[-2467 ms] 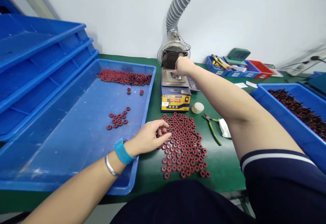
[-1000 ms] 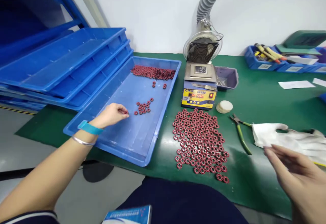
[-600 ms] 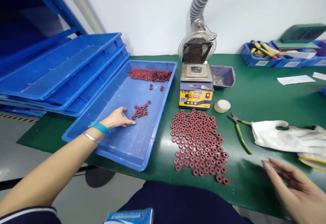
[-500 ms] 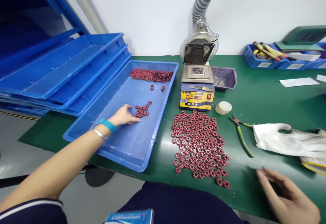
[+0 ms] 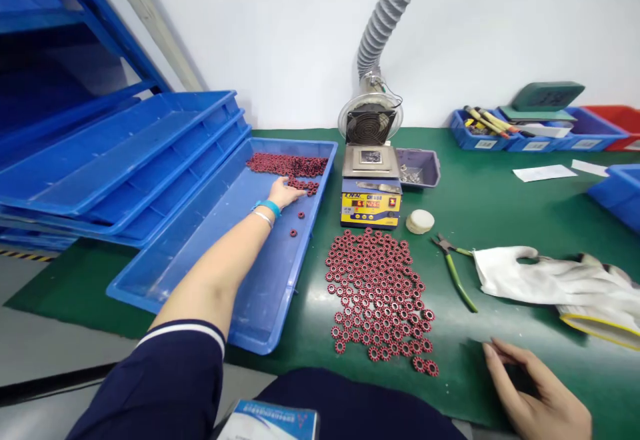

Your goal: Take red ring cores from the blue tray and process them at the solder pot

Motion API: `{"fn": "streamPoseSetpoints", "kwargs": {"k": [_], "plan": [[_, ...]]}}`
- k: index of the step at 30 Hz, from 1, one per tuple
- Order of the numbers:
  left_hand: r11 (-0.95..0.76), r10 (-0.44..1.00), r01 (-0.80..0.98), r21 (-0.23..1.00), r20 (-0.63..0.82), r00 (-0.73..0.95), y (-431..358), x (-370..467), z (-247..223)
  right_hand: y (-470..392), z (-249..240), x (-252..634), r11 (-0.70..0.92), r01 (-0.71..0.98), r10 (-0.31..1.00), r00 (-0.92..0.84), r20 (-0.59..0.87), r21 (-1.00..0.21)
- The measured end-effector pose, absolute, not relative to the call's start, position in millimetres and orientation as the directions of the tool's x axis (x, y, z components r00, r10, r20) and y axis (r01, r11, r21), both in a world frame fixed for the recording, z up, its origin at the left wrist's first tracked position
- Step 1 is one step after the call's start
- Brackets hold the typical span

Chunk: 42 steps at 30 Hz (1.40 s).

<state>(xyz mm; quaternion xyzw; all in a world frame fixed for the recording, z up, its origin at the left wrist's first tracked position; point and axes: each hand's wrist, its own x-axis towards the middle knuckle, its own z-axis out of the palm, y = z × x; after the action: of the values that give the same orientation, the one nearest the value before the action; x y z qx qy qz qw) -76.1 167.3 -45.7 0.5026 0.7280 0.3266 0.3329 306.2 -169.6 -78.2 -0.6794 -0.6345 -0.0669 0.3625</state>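
My left hand (image 5: 285,193) reaches into a long blue tray (image 5: 200,240). Its fingers are spread against a small cluster of red toothed rings (image 5: 309,188), close to a larger heap of the same rings (image 5: 285,163) at the tray's far end. Two single rings (image 5: 293,233) lie behind the hand on the tray floor. My right hand (image 5: 537,387) rests at the table's front right, fingers loosely curved and apart, with nothing visible in it. Between the hands, many red rings (image 5: 377,293) lie flat in a spread on the green table.
A solder pot (image 5: 371,210) with a digital display stands behind the spread rings, beneath a grey exhaust hose (image 5: 385,23). Beside it are a purple bin (image 5: 430,167), a round white pad (image 5: 420,221), green-handled cutters (image 5: 460,280) and white gloves (image 5: 540,277). Stacked blue trays (image 5: 125,153) stand left.
My left hand has moved away from me along the tray, and the ring cluster has shifted with it towards the heap. The view has turned slightly; my right hand stays at the table's front right.
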Motion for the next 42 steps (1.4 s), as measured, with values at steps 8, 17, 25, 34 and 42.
{"fn": "streamPoseSetpoints", "kwargs": {"k": [8, 17, 25, 34, 42], "plan": [[0.361, 0.905, 0.658, 0.660, -0.419, -0.076, 105.6, -107.0, -20.6, -182.8, -91.4, 310.3, -0.061, 0.880, 0.796, 0.328, 0.509, -0.472], [0.393, 0.915, 0.692, 0.606, -0.332, -0.229, 111.5, -58.0, -28.7, -170.7, -76.6, 305.4, 0.194, 0.797, 0.917, 0.059, 0.394, -0.571], [0.269, 0.960, 0.798, 0.539, -0.215, -0.179, 109.9, -55.3, -36.3, -165.3, -75.9, 301.9, 0.269, 0.760, 0.960, -0.158, 0.232, -0.591], [0.195, 0.981, 0.863, 0.466, -0.109, -0.162, 130.2, -57.2, -54.0, -173.0, -80.4, 289.0, 0.323, 0.776, 0.946, -0.279, 0.165, -0.542], [0.140, 0.981, 0.880, 0.454, 0.057, -0.186, 136.1, -52.0, -61.7, -176.1, -96.5, 272.1, 0.407, 0.808, 0.883, -0.230, 0.408, -0.427]]}}
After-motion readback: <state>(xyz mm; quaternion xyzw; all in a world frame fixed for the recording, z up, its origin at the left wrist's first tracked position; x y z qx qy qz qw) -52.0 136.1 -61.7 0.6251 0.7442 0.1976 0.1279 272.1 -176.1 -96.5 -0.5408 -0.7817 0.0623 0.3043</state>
